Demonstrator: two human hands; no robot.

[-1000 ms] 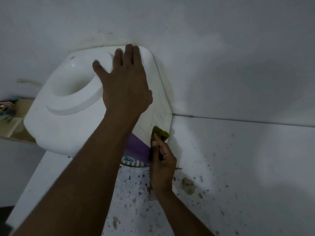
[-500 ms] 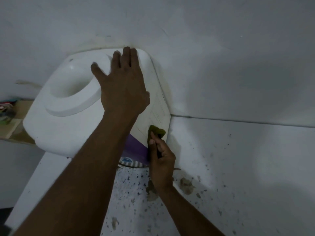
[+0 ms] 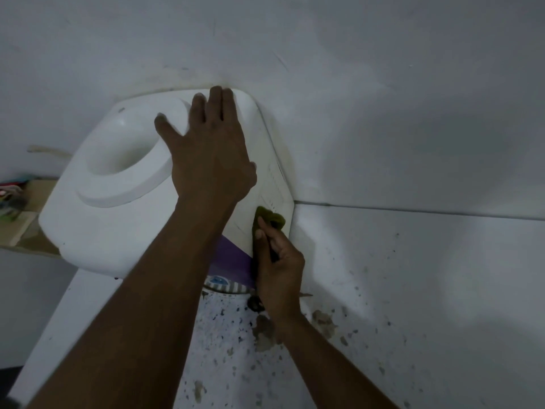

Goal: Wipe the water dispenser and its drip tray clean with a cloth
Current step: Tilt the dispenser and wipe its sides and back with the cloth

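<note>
At the far left a brownish ledge [image 3: 28, 231] carries some colourful small things [image 3: 11, 196], too blurred to name. Just beside it stands the white plastic water dispenser [image 3: 97, 231], seen from above, with a round sunken well [image 3: 126, 154] in its top. Its back edge lies close against the pale grey wall [image 3: 383, 98], so there is almost no room behind it. The left hand [image 3: 209, 154] lies flat on the top, right of the well, with straight fingers reaching to the back edge and the thumb spread toward the well. Under the forearm shows the purple front panel [image 3: 233, 258] and, lower, a small striped part [image 3: 227, 287]; I cannot tell if this is the drip tray. The right hand [image 3: 280, 267] grips a crumpled olive-green cloth [image 3: 269, 216] and holds it against the right front corner edge of the dispenser, thumb on top of the cloth. The two hands are apart, one above the other. To the right of this corner the space is open. Below is a white surface [image 3: 224, 335] with dark speckles and brown stains, and a thin seam [image 3: 413, 208] crosses the white area on the right.
</note>
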